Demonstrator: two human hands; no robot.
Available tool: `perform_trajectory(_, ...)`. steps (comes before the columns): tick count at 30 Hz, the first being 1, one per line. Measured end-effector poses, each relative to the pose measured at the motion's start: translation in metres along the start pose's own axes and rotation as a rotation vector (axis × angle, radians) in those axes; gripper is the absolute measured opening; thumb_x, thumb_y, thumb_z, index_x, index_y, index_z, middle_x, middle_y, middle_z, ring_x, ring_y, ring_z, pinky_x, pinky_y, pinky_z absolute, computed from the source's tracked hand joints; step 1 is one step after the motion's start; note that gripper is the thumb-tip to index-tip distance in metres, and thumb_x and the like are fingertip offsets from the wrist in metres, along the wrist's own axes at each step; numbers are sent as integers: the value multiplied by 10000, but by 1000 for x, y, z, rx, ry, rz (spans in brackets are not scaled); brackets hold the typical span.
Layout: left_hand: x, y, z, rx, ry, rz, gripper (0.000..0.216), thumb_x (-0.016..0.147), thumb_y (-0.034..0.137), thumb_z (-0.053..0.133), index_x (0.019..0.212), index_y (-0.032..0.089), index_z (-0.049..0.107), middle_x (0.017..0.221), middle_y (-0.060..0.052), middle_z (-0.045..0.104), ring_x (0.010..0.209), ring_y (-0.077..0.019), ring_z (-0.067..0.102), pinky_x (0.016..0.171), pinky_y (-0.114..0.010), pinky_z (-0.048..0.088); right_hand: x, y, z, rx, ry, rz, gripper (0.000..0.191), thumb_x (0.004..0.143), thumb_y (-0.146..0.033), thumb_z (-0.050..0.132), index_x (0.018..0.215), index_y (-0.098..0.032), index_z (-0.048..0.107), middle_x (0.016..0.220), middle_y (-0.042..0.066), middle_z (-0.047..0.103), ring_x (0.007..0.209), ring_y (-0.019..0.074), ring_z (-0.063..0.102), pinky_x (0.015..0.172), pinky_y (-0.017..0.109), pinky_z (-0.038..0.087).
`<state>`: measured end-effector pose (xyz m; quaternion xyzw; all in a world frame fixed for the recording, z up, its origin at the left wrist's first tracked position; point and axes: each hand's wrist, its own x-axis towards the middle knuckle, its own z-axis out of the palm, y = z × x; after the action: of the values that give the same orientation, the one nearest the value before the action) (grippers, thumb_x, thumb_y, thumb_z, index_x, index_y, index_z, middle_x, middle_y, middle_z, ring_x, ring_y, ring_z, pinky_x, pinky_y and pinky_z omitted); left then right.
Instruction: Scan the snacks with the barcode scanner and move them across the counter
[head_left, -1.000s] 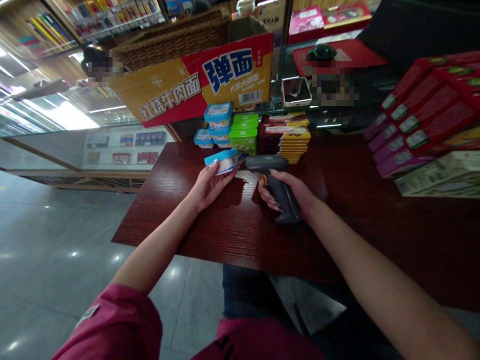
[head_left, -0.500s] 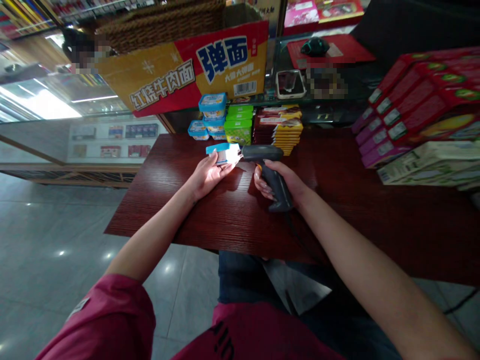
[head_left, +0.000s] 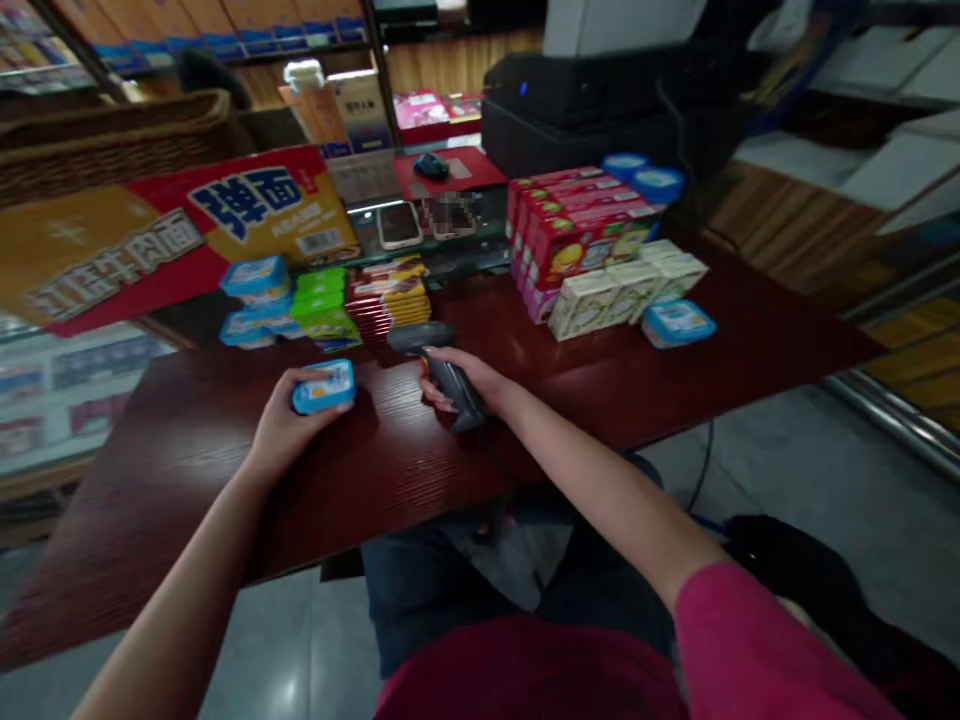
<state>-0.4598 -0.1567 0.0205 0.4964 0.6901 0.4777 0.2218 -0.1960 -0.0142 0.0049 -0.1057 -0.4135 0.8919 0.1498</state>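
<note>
My left hand (head_left: 281, 428) is closed round a small blue tub (head_left: 324, 386), held just above the dark red wooden table (head_left: 187, 440). My right hand (head_left: 469, 380) grips the handle of a grey barcode scanner (head_left: 435, 352), whose head points left toward the tub. Behind the hands lie stacked blue tubs (head_left: 253, 296), green boxes (head_left: 324, 304) and a pile of red and yellow flat packs (head_left: 390, 298).
Red cartons (head_left: 574, 232), white-green boxes (head_left: 622, 290) and one more blue tub (head_left: 679, 322) sit at the right of the table. A large noodle carton (head_left: 172, 235), a phone (head_left: 398, 224) and a black machine (head_left: 592, 110) stand behind. A cable hangs off the table's near edge.
The view has swung to the right. My left hand has drawn the tub back from the scanner head and turned it lid-up; the scanner's light no longer falls on it.
</note>
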Motion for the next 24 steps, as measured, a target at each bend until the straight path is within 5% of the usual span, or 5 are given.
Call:
perform_trajectory(6, -25, 24, 54, 236, -169, 117, 666, 747, 663, 837, 1330, 380, 685, 1290, -8, 773, 1166, -361, 756, 1081, -589, 597, -96, -21, -30, -63, 71, -81, 337, 955, -504, 600, 889, -175, 635, 624, -19, 607, 479, 108, 477, 406, 208, 394)
perform_trajectory(10, -41, 39, 97, 388, -364, 413, 818, 980, 558, 628, 1678, 248, 335, 1735, -148, 376, 1588, -390, 402, 1275, -616, 402, -157, -35, -51, -84, 178, -128, 336, 930, -494, 633, 886, -161, 643, 636, -8, 614, 475, 103, 481, 414, 205, 383)
perform_trajectory(13, -49, 53, 124, 481, -410, 586, 798, 1060, 499, 512, 1729, 227, 172, 1776, -183, 250, 1616, -390, 341, 1249, -607, 445, -198, -44, -66, -83, 271, -180, 348, 920, -505, 650, 874, -161, 642, 646, 0, 610, 487, 102, 472, 418, 203, 373)
perform_trajectory(18, -47, 90, 172, 584, -372, 886, 596, 1058, 488, 568, 1604, 263, 485, 1283, -129, 749, 1137, -311, 744, 996, -468, 632, -250, -53, -85, -78, 393, -386, 390, 840, -564, 731, 841, -193, 611, 625, -16, 559, 469, 105, 415, 381, 216, 336)
perform_trajectory(24, -37, 135, 263, 659, -282, 1019, 501, 1019, 435, 663, 1446, 173, 647, 900, -91, 736, 889, -260, 687, 793, -350, 596, -288, -64, -94, 74, 546, -724, 436, 847, -591, 750, 812, -248, 482, 626, -63, 427, 484, 101, 346, 367, 191, 294)
